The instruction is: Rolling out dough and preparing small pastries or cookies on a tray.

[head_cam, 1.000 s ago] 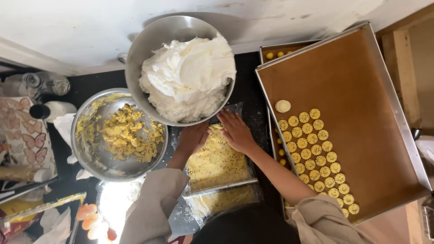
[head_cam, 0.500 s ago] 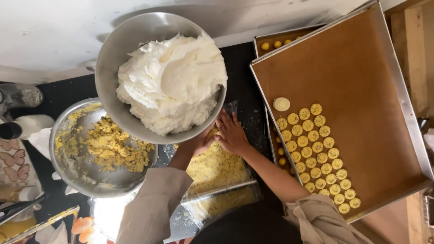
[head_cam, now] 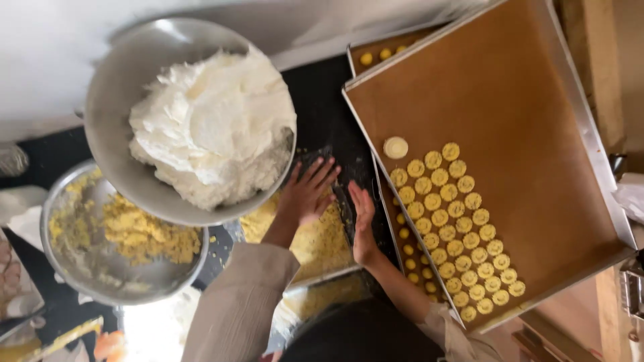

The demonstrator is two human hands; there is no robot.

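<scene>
Left hand (head_cam: 307, 194) lying flat, fingers spread, pressing down on yellow dough (head_cam: 322, 238) on the dark counter (head_cam: 322, 100), gripping nothing. Right hand (head_cam: 363, 224) standing on edge, fingers straight and together, pressing against the dough's right side, likewise gripping nothing. Dough sitting between both hands, just below the big bowl (head_cam: 114, 114) of white cream (head_cam: 208, 124), left of the tray (head_cam: 510, 100). Tray carrying rows of small round yellow cookies (head_cam: 456, 228) on brown paper, overlapping a second tray (head_cam: 386, 53) beneath. Second bowl (head_cam: 100, 268) holding yellow crumbs (head_cam: 144, 231), sitting lower left, partly under the big bowl.
</scene>
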